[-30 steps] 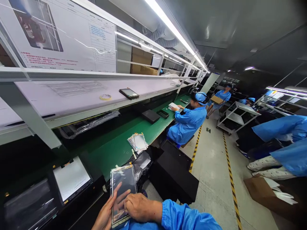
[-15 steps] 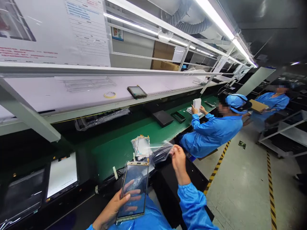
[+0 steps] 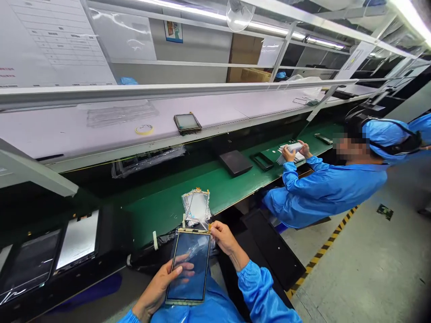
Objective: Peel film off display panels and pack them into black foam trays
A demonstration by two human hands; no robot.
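"one glass panel (image 3: 198, 285), where?"
"over the lap (image 3: 198, 314), left hand (image 3: 166, 276) clamping one edge, right hand (image 3: 225, 238) pinching its corner tab (image 3: 210, 227)."
"open room?"
"green bench (image 3: 224, 190) ahead, aisle floor (image 3: 377, 264) rightward."

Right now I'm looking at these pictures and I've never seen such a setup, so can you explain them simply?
There's no machine at work here: these are a person's bare hands, seen by a camera worn on that person's head, looking forward and down. The left hand holds a dark, see-through panel. The right hand is at its upper right corner, by a small orange tab; whether it grips the tab is hard to tell. On the green bench lie a stack of panels and a black box. A tape roll lies on the white shelf. A co-worker sits farther along.
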